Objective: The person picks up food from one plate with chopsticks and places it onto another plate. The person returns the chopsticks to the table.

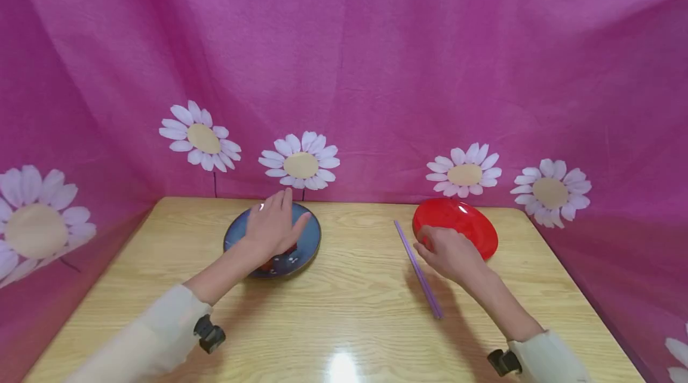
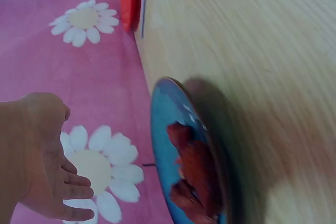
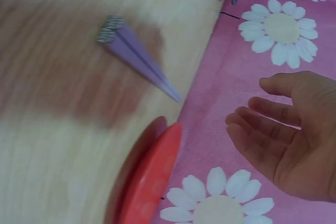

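Observation:
My left hand [image 1: 273, 224] hovers above a blue plate [image 1: 309, 239] at the table's left, fingers extended and thumb spread out, with nothing held. Reddish-brown food pieces, looking like cooked chicken [image 2: 197, 174], lie on that plate and are mostly covered by the hand in the head view. On the other side, my right hand [image 1: 450, 253] is raised between a pair of purple chopsticks [image 1: 419, 272] and a red plate [image 1: 457, 215]. Its fingers are loosely bent around nothing. The chopsticks [image 3: 140, 59] lie side by side on the wood, their thin ends pointing toward the back.
The light wooden table [image 1: 355, 287] ends at the back and sides against a pink cloth [image 1: 376, 72] printed with white daisies. A dark wrist device [image 1: 209, 334] sits at my left cuff, and another device [image 1: 504, 362] at the right cuff.

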Demonstrator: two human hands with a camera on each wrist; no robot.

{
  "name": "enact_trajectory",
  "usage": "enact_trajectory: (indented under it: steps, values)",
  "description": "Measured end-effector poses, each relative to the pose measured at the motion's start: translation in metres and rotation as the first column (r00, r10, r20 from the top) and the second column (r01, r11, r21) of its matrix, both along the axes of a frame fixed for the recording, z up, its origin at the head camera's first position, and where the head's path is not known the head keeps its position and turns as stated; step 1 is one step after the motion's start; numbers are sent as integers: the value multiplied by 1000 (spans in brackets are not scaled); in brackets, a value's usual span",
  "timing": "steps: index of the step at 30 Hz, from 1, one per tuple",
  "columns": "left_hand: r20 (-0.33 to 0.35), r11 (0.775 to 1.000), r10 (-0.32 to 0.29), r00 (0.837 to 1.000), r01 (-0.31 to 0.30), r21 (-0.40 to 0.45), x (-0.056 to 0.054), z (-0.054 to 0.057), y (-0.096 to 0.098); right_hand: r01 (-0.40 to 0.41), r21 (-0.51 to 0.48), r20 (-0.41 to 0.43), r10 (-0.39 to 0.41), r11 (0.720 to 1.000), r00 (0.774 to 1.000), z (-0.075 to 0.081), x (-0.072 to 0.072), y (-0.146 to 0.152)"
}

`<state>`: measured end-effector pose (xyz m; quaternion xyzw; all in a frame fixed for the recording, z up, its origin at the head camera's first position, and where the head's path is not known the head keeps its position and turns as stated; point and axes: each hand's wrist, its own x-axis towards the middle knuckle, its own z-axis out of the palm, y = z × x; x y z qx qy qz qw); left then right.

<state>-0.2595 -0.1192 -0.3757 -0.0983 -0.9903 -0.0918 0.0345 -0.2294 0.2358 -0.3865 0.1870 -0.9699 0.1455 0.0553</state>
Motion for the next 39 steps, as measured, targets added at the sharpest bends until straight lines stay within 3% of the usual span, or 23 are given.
enact_trajectory:
  steps: [11, 22, 28, 39]
  values:
    - [-32, 998, 53, 998, -52, 30, 0, -25, -47, 4, 13, 120, -6, 1000, 993, -31, 8, 1]
    - [-15, 995, 89, 996, -88, 45, 7, -49, -84, 51, 66, 151, -61, 997, 987, -41, 12, 2]
    - [-18, 996, 89, 996, -89, 19, 6, -53, -94, 22, 69, 174, -34, 997, 984, -48, 13, 4]
    - [-21, 999, 38, 999, -38, -2, 6, -57, -108, -1, 46, 162, -7, 999, 987, -54, 16, 5]
